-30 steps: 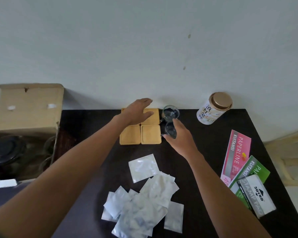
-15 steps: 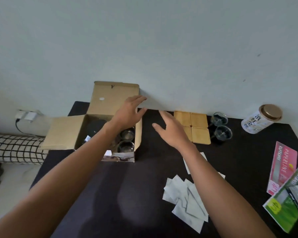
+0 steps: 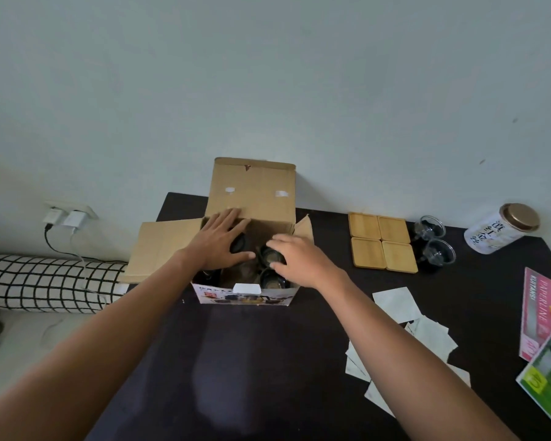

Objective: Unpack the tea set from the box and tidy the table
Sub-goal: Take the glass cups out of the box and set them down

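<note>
Readable writing sits mostly at three to four o'clock: a pink packet [image 3: 538, 310] printed "PAPERLINE" and "KUITANSI", and beside it a green booklet [image 3: 546, 374] whose lettering is too cut off to read. A white tin [image 3: 498, 229] with a bronze lid, at two o'clock, carries dark characters. The cardboard box [image 3: 247, 198] stands at twelve o'clock on the dark table [image 3: 252, 361], flaps open, its near face printed with a picture and red marks too small to read.

Both hands reach into the box. The left hand [image 3: 218, 241] lies flat with fingers spread over the dark things inside, gripping nothing that shows. The right hand [image 3: 296, 257] curls over a glass cup [image 3: 269, 257] in the box; whether the fingers have closed on it cannot be told. A second cup [image 3: 272, 281] sits nearer in the box.

Four wooden coasters [image 3: 382, 244] form a square at one o'clock, with two unpacked cups [image 3: 433, 241] just beside them. White sachets [image 3: 407, 332] are scattered at four o'clock.

The wall is pale and bare (a few specks). At nine o'clock hang plugged-in chargers [image 3: 67, 216] above a checked bolster [image 3: 45, 283].
</note>
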